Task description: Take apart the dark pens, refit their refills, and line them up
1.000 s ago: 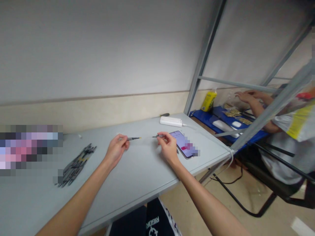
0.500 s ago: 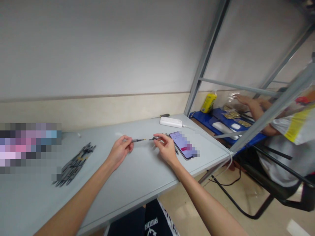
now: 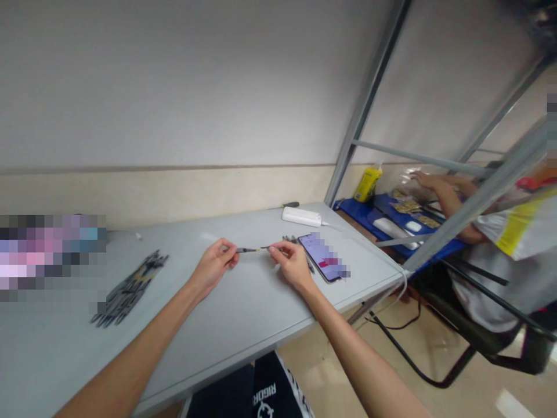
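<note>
White device point(image 3: 301, 216) (cable point(image 3: 327, 223) at one end), phone point(image 3: 319, 255) nearby, yellow packet point(image 3: 368, 184) farther right

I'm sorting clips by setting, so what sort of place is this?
Probably a small indoor workroom, perhaps makeshift: slim parts lie bunched on a grey table, and another person sits at a blue table beyond a metal frame.

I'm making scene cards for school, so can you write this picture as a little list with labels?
Left hand: pinches a slim dark stick
Right hand: pinches a second stick; too small to tell if they touch
Table: grey
Pile: slim dark pieces, left side
Phone: beside right hand, screen lit
White box: behind phone, cable attached
Nearby: another person's arm, blue table
</note>
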`<state>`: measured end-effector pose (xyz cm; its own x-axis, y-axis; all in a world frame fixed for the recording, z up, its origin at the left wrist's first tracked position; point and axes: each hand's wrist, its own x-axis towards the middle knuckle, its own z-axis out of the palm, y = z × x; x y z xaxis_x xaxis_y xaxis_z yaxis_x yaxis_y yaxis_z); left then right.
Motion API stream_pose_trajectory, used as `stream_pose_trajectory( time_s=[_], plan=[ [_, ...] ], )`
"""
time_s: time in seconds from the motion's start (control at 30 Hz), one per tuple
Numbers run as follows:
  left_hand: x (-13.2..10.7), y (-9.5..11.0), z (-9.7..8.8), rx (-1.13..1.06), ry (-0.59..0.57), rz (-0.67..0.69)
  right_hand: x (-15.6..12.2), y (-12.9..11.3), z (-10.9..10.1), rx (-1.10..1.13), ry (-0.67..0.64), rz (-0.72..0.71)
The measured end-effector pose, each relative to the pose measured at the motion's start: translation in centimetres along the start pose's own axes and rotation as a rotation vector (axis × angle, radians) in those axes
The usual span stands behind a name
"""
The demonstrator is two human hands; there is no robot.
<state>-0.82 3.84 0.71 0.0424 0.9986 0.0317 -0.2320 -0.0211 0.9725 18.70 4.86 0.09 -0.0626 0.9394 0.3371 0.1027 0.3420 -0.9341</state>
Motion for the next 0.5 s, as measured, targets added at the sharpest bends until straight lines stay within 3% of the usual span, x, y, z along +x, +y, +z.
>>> stream_pose_trajectory(
  time_s=[0.17, 0.3, 0.4, 0.5],
  plan=[
    [-0.14, -0.15, 0.29, 0.057, -0.007, 0.019, 0.01, -0.01, -0.17, -0.187, 0.066, 0.070],
    [-0.13, -0.05, 0.42, 0.058, 0.007, 0.047, -0.03, -0.17, -0.22, -0.095, 0.133, 0.000],
    [0.02, 0.04, 0.11, 0.056, 0.044, 0.050, -0.15, -0.37, -0.15, 0.009, 0.092, -0.036],
    [0.08, 0.15, -0.16, 0.051, 0.061, 0.030, -0.27, -0.41, -0.09, -0.040, 0.016, -0.035]
  ],
)
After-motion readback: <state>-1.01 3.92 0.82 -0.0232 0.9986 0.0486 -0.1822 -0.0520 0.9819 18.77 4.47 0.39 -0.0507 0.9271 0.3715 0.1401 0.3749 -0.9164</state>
